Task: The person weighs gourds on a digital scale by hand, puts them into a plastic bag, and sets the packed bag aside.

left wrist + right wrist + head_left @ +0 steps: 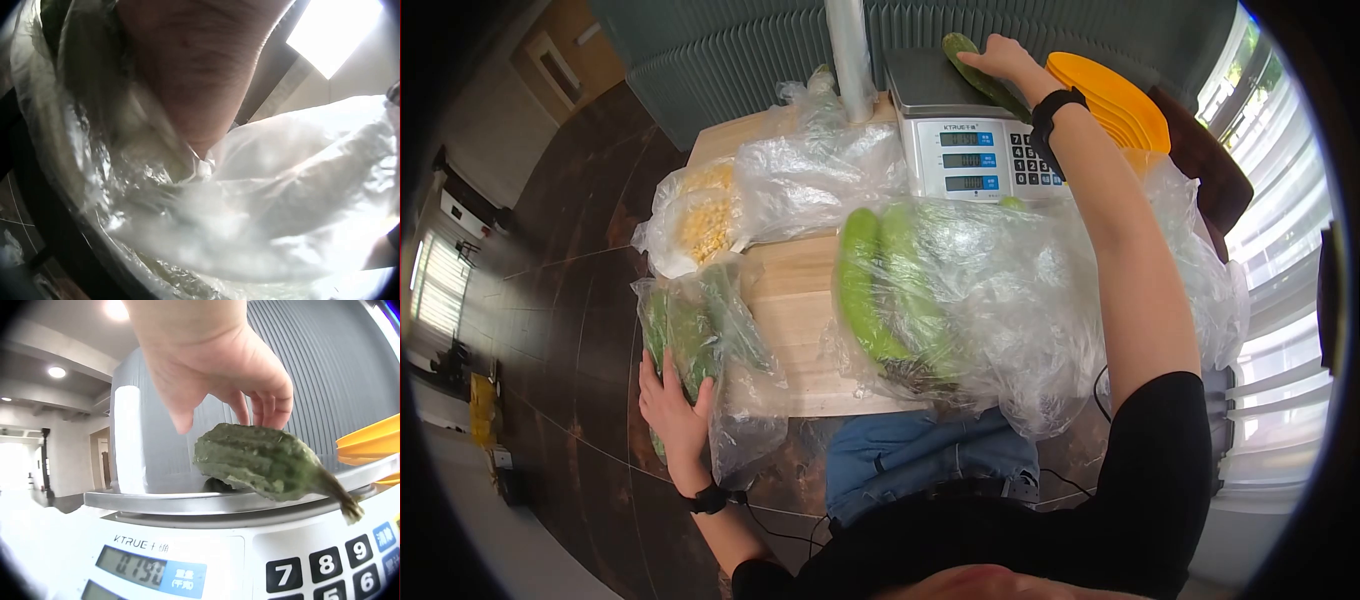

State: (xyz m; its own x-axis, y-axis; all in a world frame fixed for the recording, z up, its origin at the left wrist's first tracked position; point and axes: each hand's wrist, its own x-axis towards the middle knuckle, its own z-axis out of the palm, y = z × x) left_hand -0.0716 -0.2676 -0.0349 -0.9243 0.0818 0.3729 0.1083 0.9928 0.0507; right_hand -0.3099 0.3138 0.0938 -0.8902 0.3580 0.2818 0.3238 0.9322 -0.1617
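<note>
In the head view a ridged green gourd (pixel 985 82) lies across the right side of a scale's metal pan (pixel 920 80), its stem end toward the keypad. My right hand (pixel 1005 60) is over it; the right wrist view shows the hand (pixel 219 369) above the gourd (pixel 256 459), thumb apart from the fingers, whose tips are partly hidden behind it. Whether they touch is unclear. At the table's left edge, my left hand (pixel 672 405) rests with spread fingers on a clear bag of green gourds (pixel 690 325). Plastic and skin fill the left wrist view.
A large clear bag (pixel 1020 290) with long light-green vegetables (pixel 861 270) covers the table's right part. Behind on the left are a bag of yellow kernels (pixel 705 215), another clear bag (pixel 820 175) and an upright plastic roll (pixel 852 60). Yellow trays (pixel 1115 105) stand right of the scale.
</note>
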